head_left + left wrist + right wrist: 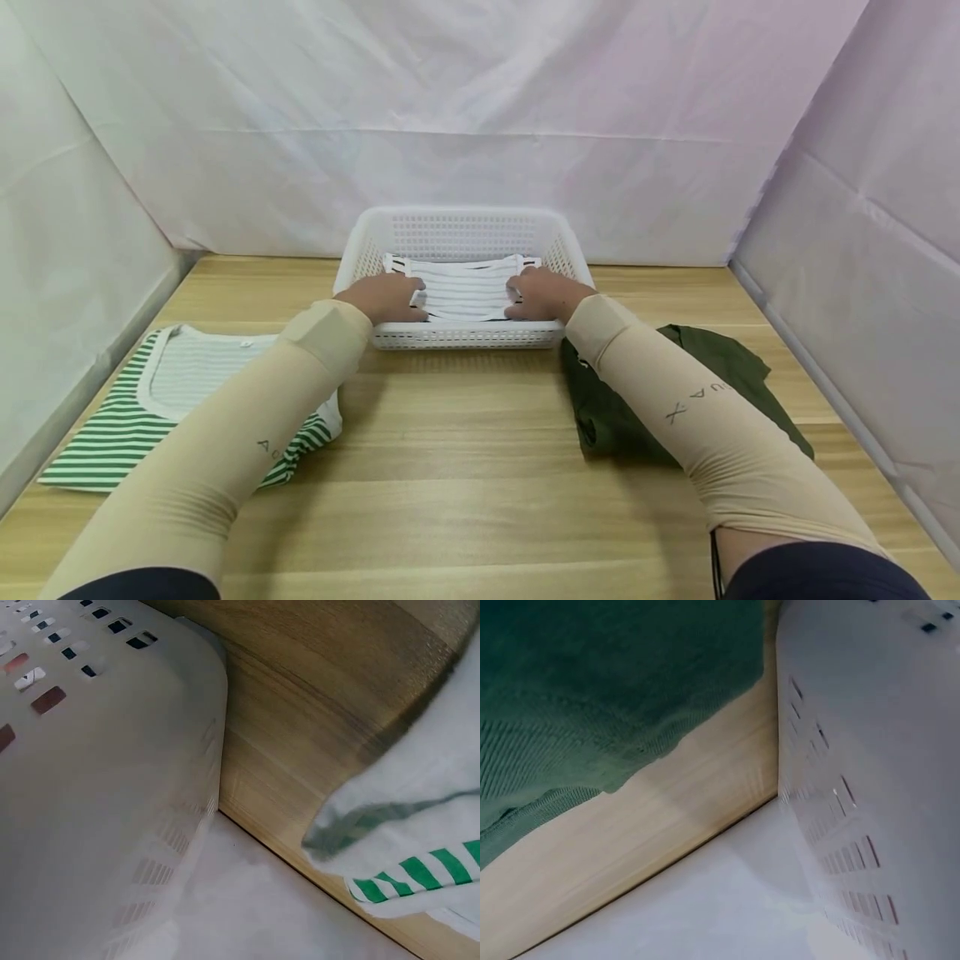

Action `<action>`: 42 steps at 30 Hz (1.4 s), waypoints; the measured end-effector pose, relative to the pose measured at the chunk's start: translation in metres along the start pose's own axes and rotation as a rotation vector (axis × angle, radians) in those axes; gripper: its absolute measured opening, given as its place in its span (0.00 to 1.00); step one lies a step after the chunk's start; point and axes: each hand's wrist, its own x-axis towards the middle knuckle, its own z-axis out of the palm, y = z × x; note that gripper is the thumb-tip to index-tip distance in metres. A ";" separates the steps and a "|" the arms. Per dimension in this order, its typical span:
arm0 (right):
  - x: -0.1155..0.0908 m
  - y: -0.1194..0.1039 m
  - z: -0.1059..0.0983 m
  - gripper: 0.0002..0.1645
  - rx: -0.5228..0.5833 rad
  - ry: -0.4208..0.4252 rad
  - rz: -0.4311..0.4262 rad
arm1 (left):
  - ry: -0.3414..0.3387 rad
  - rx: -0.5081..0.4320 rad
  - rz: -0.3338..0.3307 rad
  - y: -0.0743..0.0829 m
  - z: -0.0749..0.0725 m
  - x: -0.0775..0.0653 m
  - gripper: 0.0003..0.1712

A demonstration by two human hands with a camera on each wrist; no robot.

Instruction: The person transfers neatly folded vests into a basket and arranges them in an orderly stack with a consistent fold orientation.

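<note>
A folded white striped shirt (467, 290) with dark marks along its edges lies inside the white plastic basket (468, 336). My left hand (384, 298) reaches over the basket's near left side and grips the shirt's left edge between thumb and fingers. At the opposite edge, my right hand (547, 295) holds the cloth in the same way. Some fingertips are hidden by the cloth. Neither wrist view shows the fingers clearly; the basket wall (112, 795) fills much of the left one, and the basket's side (877, 750) fills the right part of the other.
A green-and-white striped shirt (112, 433) lies on the wooden table (450, 508) at left, partly under the left forearm. Dark green clothing (720, 367) lies at right, beneath the right forearm. White sheeting (480, 100) stands behind the basket and along both sides.
</note>
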 end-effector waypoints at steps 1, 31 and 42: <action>-0.001 0.000 0.000 0.17 0.011 -0.027 -0.009 | -0.018 0.005 0.006 0.000 0.000 -0.001 0.33; -0.006 -0.009 -0.001 0.17 0.080 -0.146 0.035 | -0.121 -0.015 0.018 0.001 -0.002 -0.010 0.27; -0.005 -0.010 0.001 0.15 0.086 -0.139 0.041 | -0.129 -0.007 0.015 0.003 -0.003 -0.011 0.27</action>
